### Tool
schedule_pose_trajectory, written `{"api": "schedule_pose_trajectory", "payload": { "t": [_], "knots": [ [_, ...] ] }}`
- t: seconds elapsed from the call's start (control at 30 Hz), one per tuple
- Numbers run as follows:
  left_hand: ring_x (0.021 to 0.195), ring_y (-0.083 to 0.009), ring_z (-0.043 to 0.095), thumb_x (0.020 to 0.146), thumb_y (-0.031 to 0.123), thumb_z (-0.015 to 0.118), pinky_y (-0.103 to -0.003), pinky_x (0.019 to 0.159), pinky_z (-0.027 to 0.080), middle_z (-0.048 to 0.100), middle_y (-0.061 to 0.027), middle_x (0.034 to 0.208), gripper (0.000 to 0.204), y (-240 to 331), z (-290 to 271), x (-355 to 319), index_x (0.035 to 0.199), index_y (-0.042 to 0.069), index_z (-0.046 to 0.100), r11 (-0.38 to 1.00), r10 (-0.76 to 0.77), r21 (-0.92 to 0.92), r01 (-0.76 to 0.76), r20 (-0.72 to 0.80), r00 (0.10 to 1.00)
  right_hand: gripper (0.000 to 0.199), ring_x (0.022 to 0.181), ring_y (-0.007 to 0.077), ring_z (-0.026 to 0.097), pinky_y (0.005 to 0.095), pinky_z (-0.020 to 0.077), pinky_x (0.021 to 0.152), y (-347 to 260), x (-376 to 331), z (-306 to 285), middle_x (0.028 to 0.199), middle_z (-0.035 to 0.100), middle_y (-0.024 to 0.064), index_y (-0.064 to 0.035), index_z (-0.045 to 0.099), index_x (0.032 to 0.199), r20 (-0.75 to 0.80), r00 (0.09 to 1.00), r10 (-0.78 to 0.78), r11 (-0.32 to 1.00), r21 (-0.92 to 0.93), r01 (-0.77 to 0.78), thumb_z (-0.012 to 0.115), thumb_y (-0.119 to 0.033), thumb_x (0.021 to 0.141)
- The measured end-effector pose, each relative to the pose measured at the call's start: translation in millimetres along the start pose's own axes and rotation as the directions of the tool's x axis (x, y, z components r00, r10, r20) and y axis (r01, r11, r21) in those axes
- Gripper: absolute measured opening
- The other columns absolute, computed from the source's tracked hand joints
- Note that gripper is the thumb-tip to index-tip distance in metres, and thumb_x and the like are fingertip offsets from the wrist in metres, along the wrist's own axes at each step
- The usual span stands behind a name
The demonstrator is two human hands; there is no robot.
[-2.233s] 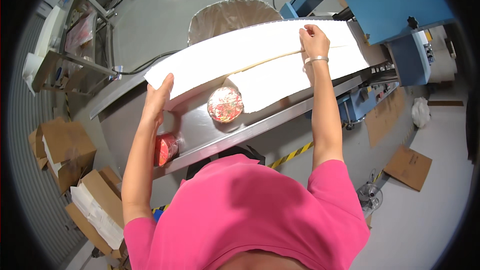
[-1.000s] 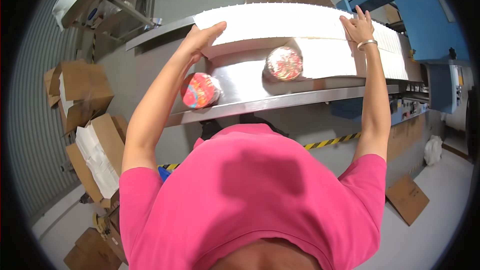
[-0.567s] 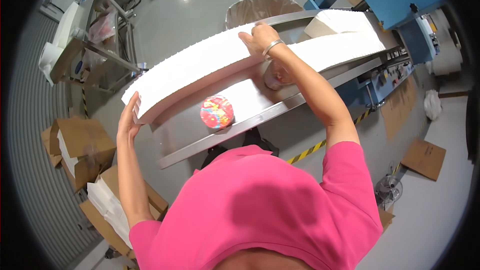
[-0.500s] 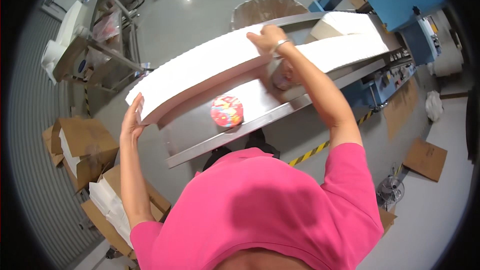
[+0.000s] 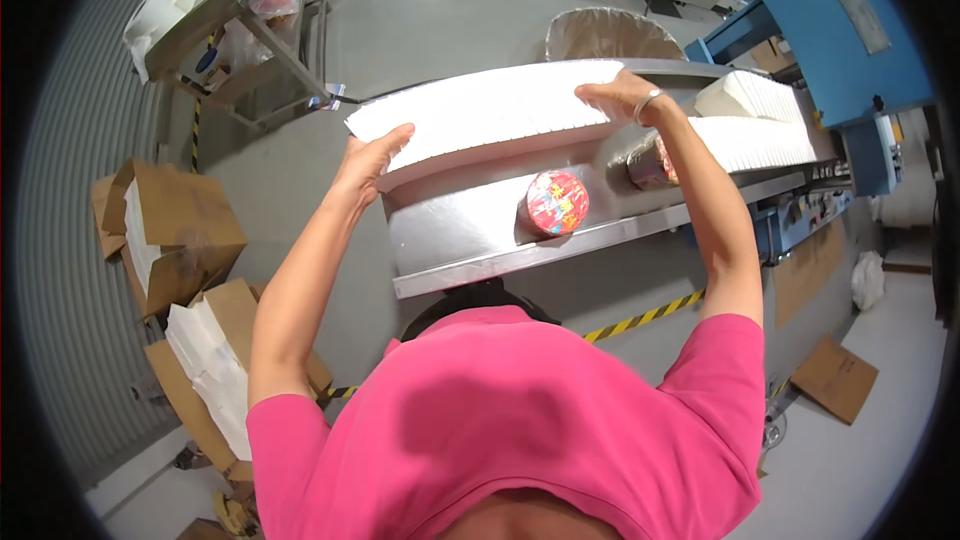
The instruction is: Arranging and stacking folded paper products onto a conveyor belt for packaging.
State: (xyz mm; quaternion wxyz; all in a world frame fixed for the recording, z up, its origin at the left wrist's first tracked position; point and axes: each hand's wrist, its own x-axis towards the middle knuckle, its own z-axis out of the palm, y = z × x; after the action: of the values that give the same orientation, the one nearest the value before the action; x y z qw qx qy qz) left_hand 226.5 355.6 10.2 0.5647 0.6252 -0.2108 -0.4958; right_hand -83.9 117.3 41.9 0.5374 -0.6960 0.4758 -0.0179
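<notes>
A long row of white paper pieces [image 5: 500,105], stacked face to face, lies across the metal trough [image 5: 440,260] in front of me. My left hand [image 5: 372,160] grips its left end, with the thumb on top and the fingers hidden behind. At the right end, my right hand [image 5: 622,97] presses in the same way, its fingers partly out of sight. Nearer to me in the trough is a round roll with a red patterned top [image 5: 557,203]. A second round roll [image 5: 650,162] lies by my right forearm and is partly covered by it.
More white stacked paper [image 5: 750,143] fills the trough's right end beside a blue machine [image 5: 850,50]. Behind the trough stands a lined bin [image 5: 610,37]. A metal cart [image 5: 250,40] is at the far left, and open cardboard boxes [image 5: 190,215] sit on the left floor.
The stack's left end has come inward and the row now looks shorter and straighter. My left hand has shifted from the tip onto its end. The whole view has swung left.
</notes>
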Motion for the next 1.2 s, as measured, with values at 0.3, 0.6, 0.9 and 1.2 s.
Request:
{"api": "schedule_pose_trajectory", "payload": {
  "t": [0.3, 0.6, 0.9, 1.2],
  "knots": [
    [0.086, -0.0119, 0.059, 0.077, 0.01, 0.072, -0.025, 0.071, 0.049, 0.062, -0.0048, 0.099, 0.039, -12, -26, -40, 0.111, 0.002, 0.055, 0.993, 0.108, -0.037, -0.112, -0.098, 0.989, 0.021, 0.058, 0.0092, 0.048, 0.0252, 0.0402, 0.052, -24, -14, 36, 0.067, 0.056, -0.0012, -0.0027, 0.06, 0.077, -0.037, 0.951, -0.306, 0.948, 0.076, 0.308, 0.067, -0.022, 0.075],
    [0.061, -0.0053, 0.05, 0.076, 0.01, 0.07, -0.02, 0.048, 0.04, 0.059, -0.0032, 0.086, 0.041, 14, -82, -36, 0.11, 0.001, 0.05, 0.921, 0.361, -0.152, -0.359, -0.015, 0.932, 0.044, 0.091, 0.0142, 0.057, 0.0278, 0.0455, 0.083, -76, -59, 95, 0.1, 0.062, 0.008, 0.0037, 0.056, 0.107, -0.38, 0.861, -0.338, 0.924, 0.038, 0.38, 0.071, -0.014, 0.071],
    [0.083, -0.0135, 0.058, 0.073, 0.018, 0.075, -0.026, 0.067, 0.051, 0.058, -0.0078, 0.1, 0.057, 103, -175, 34, 0.118, -0.002, 0.046, 0.879, 0.476, -0.093, -0.467, 0.168, 0.863, 0.06, 0.096, 0.0171, 0.057, 0.0283, 0.0465, 0.083, -153, -60, 159, 0.108, 0.057, 0.0109, 0.0044, 0.043, 0.12, -0.692, 0.69, -0.213, 0.943, 0.039, 0.33, 0.075, -0.013, 0.072],
    [0.08, -0.014, 0.059, 0.071, 0.018, 0.077, -0.027, 0.067, 0.051, 0.059, -0.0084, 0.098, 0.053, 167, -183, 183, 0.112, -0.003, 0.051, 0.893, 0.45, -0.169, -0.417, 0.336, 0.828, 0.058, 0.09, 0.0174, 0.058, 0.0286, 0.0487, 0.079, -218, 16, 149, 0.103, 0.058, 0.0114, 0.0039, 0.045, 0.116, -0.862, 0.469, -0.189, 0.971, -0.094, 0.218, 0.077, -0.014, 0.071]
  ]
}}
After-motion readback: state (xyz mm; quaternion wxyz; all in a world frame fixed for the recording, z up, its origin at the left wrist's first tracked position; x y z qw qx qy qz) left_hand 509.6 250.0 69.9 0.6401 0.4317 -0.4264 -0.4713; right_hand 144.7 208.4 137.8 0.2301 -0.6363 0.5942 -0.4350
